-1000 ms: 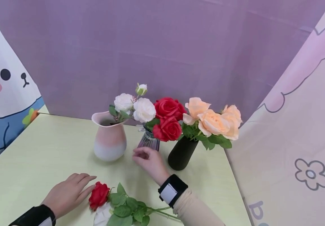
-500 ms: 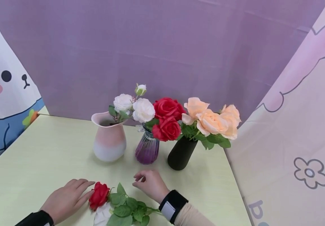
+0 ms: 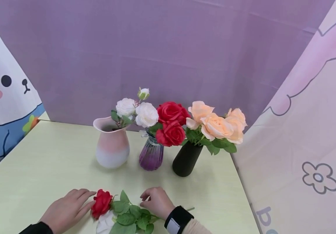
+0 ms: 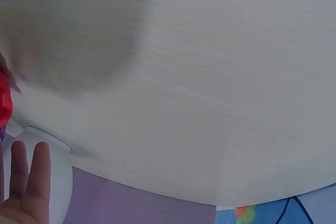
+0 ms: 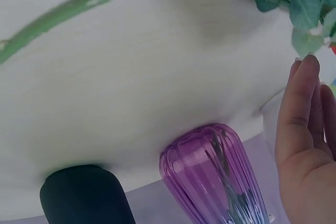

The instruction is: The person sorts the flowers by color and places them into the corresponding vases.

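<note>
On the worktop [image 3: 39,156], the left hand [image 3: 67,209] lies flat, fingers straight, touching a red rose [image 3: 102,203]; the right hand [image 3: 156,202], loosely curled, rests on its leaves [image 3: 130,216].

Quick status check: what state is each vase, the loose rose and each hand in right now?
Pink vase: upright, holds white roses.
Purple vase: upright, holds red roses.
Black vase: upright, holds peach roses.
Loose red rose: lying flat on table.
Left hand: open, beside the bloom.
Right hand: loosely curled over the stem, grip unclear.
</note>
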A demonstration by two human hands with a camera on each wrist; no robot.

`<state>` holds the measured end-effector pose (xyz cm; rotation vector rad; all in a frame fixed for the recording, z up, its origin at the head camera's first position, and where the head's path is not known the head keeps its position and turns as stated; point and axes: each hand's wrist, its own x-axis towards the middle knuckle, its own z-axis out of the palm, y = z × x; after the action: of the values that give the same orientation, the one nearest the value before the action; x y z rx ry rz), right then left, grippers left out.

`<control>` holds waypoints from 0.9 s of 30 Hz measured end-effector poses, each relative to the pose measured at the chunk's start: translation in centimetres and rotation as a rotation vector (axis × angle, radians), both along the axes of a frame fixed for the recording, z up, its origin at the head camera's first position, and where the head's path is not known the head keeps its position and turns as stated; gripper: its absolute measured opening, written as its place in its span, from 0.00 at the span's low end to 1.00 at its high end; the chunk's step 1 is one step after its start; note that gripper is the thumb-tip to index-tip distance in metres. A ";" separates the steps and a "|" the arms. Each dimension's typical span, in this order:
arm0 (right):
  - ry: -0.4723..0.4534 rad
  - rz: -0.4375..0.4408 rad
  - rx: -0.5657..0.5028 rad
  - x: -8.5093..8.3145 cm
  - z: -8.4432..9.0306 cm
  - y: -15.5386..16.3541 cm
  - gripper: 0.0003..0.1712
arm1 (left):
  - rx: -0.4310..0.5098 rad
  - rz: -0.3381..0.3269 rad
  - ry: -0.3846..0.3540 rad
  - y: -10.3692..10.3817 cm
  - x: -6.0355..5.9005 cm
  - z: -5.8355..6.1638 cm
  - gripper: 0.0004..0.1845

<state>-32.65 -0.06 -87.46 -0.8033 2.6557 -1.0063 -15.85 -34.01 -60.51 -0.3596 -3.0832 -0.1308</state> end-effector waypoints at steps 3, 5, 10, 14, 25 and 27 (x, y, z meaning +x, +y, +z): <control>0.030 0.013 0.029 0.0 -1.2 0.1 0.12 | 0.002 0.015 -0.031 1.8 1.0 3.6 0.26; 0.051 0.017 0.043 0.1 -1.8 0.1 0.10 | 0.000 0.013 -0.034 2.1 1.2 4.3 0.26; 0.090 0.015 0.061 0.2 -4.0 0.1 0.09 | 0.000 0.009 -0.020 1.7 1.0 3.2 0.27; 0.095 0.014 0.076 0.5 -5.5 0.0 0.09 | -0.007 0.012 -0.016 1.2 0.9 2.0 0.27; 0.176 0.062 0.230 0.4 -10.2 -0.2 0.10 | -0.013 0.017 0.003 1.5 1.1 2.1 0.25; 0.258 0.067 0.269 0.7 -11.0 -0.3 0.12 | -0.009 0.018 0.004 1.5 1.1 1.9 0.25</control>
<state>-31.97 -0.40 -98.44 -1.0102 2.8686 -0.5428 -14.73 -32.52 -58.57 -0.3313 -3.0827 -0.1159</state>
